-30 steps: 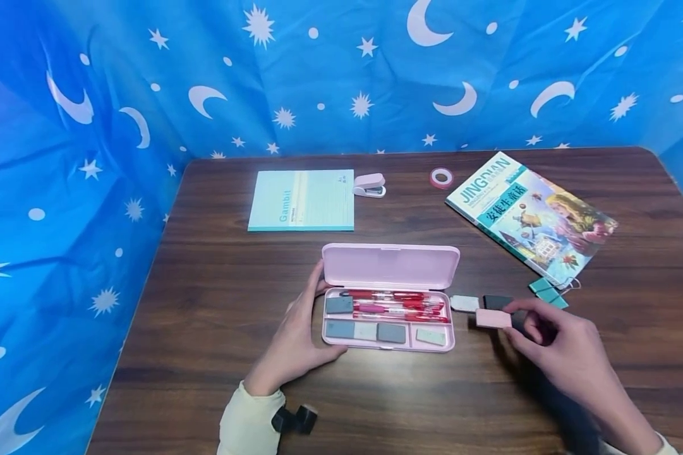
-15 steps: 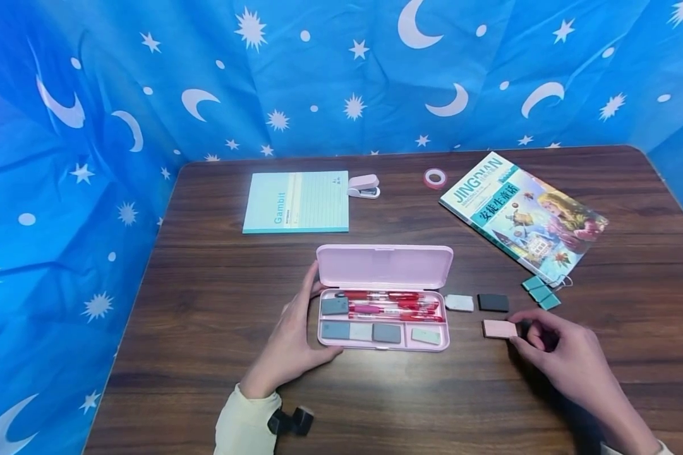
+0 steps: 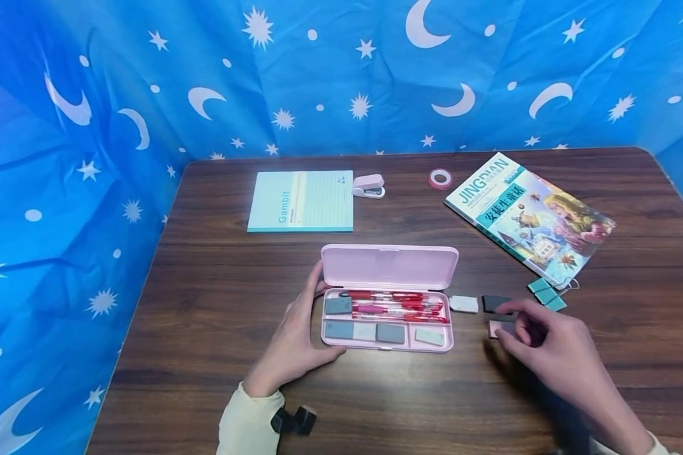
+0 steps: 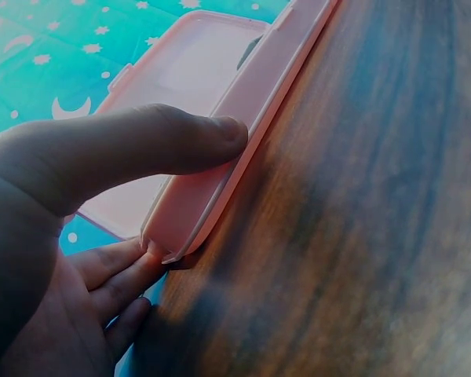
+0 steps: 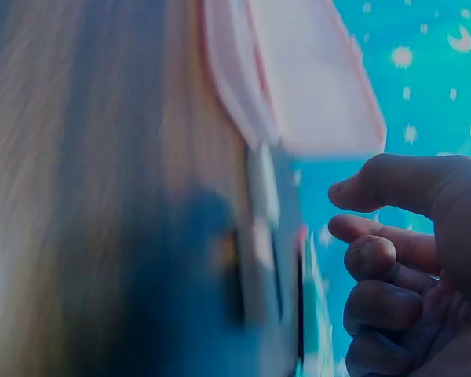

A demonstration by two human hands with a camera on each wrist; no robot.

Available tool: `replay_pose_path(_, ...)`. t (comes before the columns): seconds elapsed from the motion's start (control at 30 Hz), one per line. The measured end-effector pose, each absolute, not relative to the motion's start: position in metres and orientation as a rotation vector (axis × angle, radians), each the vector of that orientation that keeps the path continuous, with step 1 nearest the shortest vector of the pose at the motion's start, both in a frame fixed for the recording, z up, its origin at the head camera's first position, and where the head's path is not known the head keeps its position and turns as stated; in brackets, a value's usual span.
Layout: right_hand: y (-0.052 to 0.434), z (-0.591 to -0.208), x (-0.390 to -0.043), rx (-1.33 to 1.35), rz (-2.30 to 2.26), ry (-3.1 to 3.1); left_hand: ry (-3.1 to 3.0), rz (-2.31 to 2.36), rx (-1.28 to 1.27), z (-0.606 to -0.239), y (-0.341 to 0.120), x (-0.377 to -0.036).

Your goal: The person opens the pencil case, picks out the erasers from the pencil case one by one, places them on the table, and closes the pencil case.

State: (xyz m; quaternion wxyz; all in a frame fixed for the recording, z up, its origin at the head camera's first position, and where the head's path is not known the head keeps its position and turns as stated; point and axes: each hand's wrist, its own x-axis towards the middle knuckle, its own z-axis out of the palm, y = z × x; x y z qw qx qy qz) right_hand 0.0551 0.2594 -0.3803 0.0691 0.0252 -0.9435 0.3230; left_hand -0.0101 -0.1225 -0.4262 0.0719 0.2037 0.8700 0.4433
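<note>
An open pink pencil case (image 3: 389, 265) lies mid-table, holding red pens (image 3: 398, 303) and several erasers (image 3: 364, 331). My left hand (image 3: 309, 316) grips its left end; the left wrist view shows the thumb (image 4: 141, 145) pressed on the case's edge (image 4: 212, 181) and the fingers behind it. Right of the case lie a white eraser (image 3: 464, 304), a dark eraser (image 3: 491, 301) and a pink eraser (image 3: 493, 328). My right hand (image 3: 506, 322) hovers over the pink one and partly covers it. In the blurred right wrist view its curled fingers (image 5: 377, 236) hold nothing.
At the back lie a teal notebook (image 3: 301, 201), a pink stapler (image 3: 368, 186) and a roll of red tape (image 3: 440, 178). A picture book (image 3: 531, 215) lies at the right, with teal clips (image 3: 548, 294) by its near corner. Blue starry cloth surrounds the table.
My right hand set the pink eraser down on the table to the right of the case, then moved forward over it. The left hand stayed on the case.
</note>
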Motion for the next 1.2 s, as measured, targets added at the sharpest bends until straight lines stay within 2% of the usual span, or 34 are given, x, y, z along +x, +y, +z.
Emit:
replay_pose_path(0.23,0.196,-0.377,0.029,0.328,1.109,-2.841,2.614,1.356,0.595,-0.427,-0.122,-0.008)
replay_pose_path(0.6,0.108,-0.386,-0.005,0.507,1.16,-2.853,2.619,1.322,0.56,-0.424,-0.122,-0.005)
replay_pose_path(1.2,0.077,-0.395,-0.021,0.442,0.888,-2.942,2.637,1.287,0.572,-0.423,-0.124,-0.007)
